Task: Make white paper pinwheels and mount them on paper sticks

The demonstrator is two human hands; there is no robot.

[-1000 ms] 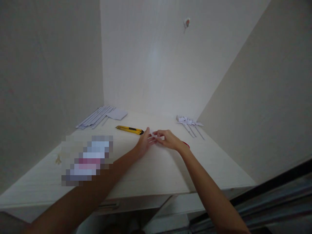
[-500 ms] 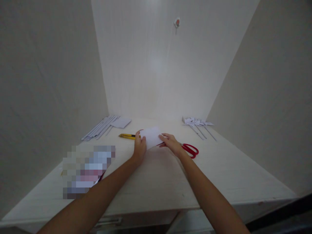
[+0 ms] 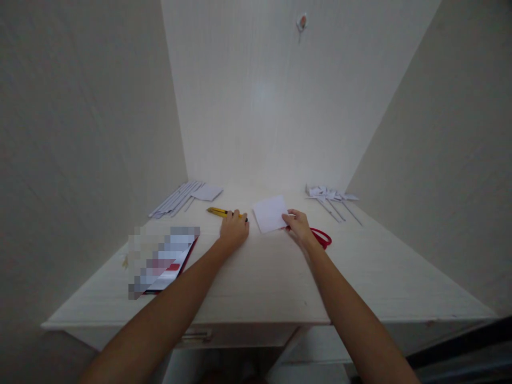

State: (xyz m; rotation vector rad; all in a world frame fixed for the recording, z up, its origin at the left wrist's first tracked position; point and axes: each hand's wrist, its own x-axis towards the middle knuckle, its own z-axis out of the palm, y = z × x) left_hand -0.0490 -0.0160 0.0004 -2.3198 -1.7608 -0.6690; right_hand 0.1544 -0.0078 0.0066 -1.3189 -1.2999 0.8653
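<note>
The left hand (image 3: 234,230) rests closed on the end of the yellow utility knife (image 3: 224,213), which lies on the desk (image 3: 272,277) toward its back edge. The right hand (image 3: 298,226) pinches the white paper sheet (image 3: 271,213), beside red scissors (image 3: 322,237).

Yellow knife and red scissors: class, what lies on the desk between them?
In the head view, a white paper lies between the knife and scissors, held by the right hand.
</note>
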